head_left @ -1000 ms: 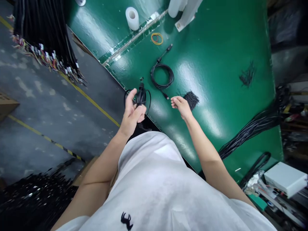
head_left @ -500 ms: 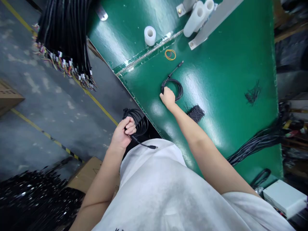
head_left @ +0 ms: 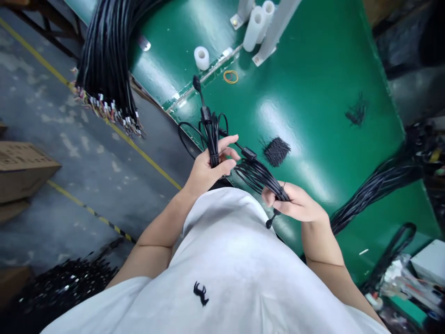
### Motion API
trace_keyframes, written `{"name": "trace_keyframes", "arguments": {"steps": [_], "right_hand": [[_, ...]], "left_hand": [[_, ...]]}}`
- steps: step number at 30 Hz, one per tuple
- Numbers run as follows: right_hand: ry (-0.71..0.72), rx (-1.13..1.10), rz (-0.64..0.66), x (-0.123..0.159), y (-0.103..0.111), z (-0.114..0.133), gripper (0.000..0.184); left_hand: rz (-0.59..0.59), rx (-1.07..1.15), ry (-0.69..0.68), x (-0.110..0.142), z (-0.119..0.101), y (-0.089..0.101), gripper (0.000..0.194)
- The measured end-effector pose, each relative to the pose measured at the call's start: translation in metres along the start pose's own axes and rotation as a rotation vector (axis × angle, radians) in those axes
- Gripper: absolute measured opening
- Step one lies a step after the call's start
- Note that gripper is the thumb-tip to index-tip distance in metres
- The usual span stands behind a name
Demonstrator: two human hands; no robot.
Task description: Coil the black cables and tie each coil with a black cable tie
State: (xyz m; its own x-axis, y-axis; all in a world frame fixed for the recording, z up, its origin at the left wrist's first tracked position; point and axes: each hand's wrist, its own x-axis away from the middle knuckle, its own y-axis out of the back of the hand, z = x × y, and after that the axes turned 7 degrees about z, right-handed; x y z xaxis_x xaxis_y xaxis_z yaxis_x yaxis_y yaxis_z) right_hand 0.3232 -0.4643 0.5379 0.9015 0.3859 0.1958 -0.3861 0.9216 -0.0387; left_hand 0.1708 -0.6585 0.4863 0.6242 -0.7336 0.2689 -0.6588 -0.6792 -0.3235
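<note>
My left hand (head_left: 207, 170) grips a coiled black cable (head_left: 210, 132) upright, its plug end pointing up over the green table's edge. My right hand (head_left: 299, 204) is closed on a second coiled black cable (head_left: 255, 174), stretched out between the two hands, with a plug hanging below the fist. Both hands are held in front of my white shirt, just above the near edge of the green table (head_left: 313, 93). A small pile of black twist ties (head_left: 276, 150) lies on the table just beyond the hands.
White tape rolls (head_left: 201, 57) and white tubes (head_left: 255, 25) stand at the table's far side, with rubber bands (head_left: 230, 76) nearby. A thick black cable bundle (head_left: 107, 60) hangs at upper left, another (head_left: 378, 185) lies at right. Cardboard boxes (head_left: 24, 167) sit on the floor.
My right hand picked the coiled cable up off the table and brought it back toward my body. My left hand raised its cable upward, next to the right hand's cable.
</note>
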Motion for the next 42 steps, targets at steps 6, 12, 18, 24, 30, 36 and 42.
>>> {"name": "trace_keyframes", "arguments": {"steps": [6, 12, 18, 24, 30, 36, 42], "right_hand": [[0.155, -0.038, -0.131, 0.029, -0.029, -0.016, 0.013], [0.258, -0.001, -0.149, 0.050, -0.044, -0.019, 0.013], [0.322, 0.062, -0.091, 0.061, -0.041, -0.022, 0.012], [0.334, 0.195, -0.009, 0.068, -0.033, -0.021, 0.012], [0.136, 0.893, -0.024, 0.072, -0.056, -0.007, 0.012], [-0.023, 1.270, -0.118, 0.073, -0.077, -0.001, 0.013], [-0.041, 1.301, -0.134, 0.078, -0.080, 0.001, 0.012]], "left_hand": [[0.188, 0.014, -0.020, 0.000, -0.005, -0.033, 0.054], [0.265, -0.095, -0.114, 0.003, -0.007, -0.050, 0.054], [0.215, -0.182, -0.175, 0.019, -0.008, -0.063, 0.052], [0.157, -0.166, -0.178, 0.032, -0.004, -0.070, 0.053], [0.148, -0.053, -0.202, 0.038, 0.002, -0.077, 0.065], [0.209, 0.031, -0.170, 0.045, 0.005, -0.074, 0.072], [0.256, 0.093, -0.158, 0.047, 0.007, -0.073, 0.064]]}}
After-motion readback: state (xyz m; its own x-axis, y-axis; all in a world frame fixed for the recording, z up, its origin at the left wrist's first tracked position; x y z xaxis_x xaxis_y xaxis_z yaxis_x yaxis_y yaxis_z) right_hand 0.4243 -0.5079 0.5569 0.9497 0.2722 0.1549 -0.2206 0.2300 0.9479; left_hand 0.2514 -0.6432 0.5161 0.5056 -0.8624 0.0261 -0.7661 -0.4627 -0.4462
